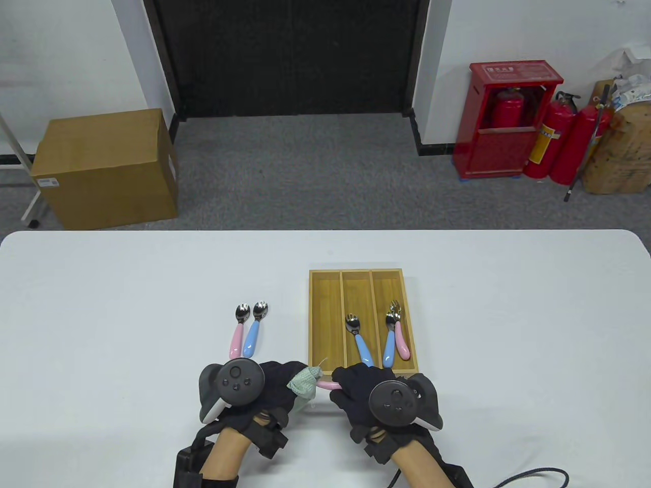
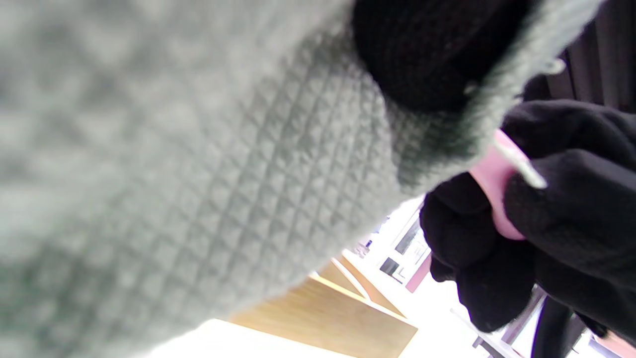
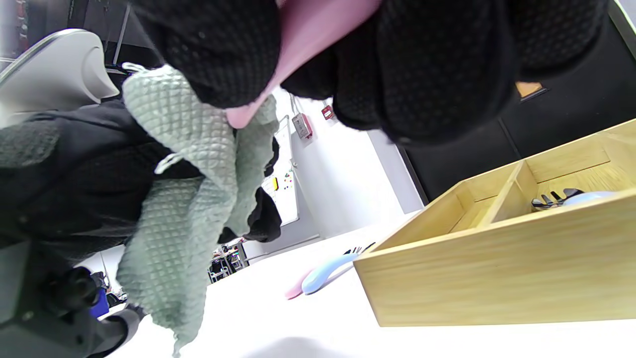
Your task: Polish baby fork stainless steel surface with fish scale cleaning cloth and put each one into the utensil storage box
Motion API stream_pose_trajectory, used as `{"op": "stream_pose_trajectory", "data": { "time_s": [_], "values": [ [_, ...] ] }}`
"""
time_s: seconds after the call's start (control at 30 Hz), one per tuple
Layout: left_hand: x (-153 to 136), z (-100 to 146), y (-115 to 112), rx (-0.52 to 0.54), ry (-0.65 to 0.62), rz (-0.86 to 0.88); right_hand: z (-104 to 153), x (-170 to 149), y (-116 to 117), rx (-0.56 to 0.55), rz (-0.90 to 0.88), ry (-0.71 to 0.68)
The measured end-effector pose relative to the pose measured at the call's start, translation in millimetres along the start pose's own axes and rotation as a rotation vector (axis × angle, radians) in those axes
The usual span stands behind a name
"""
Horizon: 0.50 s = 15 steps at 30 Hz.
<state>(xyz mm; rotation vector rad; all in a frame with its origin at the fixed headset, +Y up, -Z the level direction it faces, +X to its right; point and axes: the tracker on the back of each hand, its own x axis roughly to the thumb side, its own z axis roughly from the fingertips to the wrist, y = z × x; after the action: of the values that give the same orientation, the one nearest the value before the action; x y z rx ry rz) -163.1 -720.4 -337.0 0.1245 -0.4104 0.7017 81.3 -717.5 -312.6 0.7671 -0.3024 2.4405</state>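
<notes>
My right hand (image 1: pixel 356 386) grips the pink handle (image 1: pixel 328 385) of a baby fork just in front of the wooden storage box (image 1: pixel 325 325). My left hand (image 1: pixel 285 384) holds the grey-green cleaning cloth (image 1: pixel 305 381) wrapped around the fork's steel head, which is hidden. In the right wrist view the pink handle (image 3: pixel 308 40) runs from my fingers (image 3: pixel 437 64) into the cloth (image 3: pixel 184 199). The box holds a blue-handled fork (image 1: pixel 358 339) in the middle slot and a blue (image 1: pixel 389 339) and a pink one (image 1: pixel 401 335) in the right slot. Its left slot is bare.
Two more forks lie on the white table (image 1: pixel 101 315) left of the box, one pink-handled (image 1: pixel 237 330) and one blue-handled (image 1: pixel 253 330). Beyond the table sit a cardboard box (image 1: pixel 104 168) and red fire extinguishers (image 1: pixel 554 137) on the floor.
</notes>
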Motion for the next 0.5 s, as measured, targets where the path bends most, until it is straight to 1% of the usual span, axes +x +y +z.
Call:
{"op": "stream_pose_trajectory", "data": {
  "time_s": [0.23,0.5],
  "values": [
    [-6.9,0.6,4.7,0.069,0.074,-0.033,-0.9,0.7,0.1,0.002,0.000,0.015],
    [-11.0,2.7,7.7,0.095,0.113,-0.085,-1.8,1.3,3.9,0.024,-0.007,0.021]
  ]
}}
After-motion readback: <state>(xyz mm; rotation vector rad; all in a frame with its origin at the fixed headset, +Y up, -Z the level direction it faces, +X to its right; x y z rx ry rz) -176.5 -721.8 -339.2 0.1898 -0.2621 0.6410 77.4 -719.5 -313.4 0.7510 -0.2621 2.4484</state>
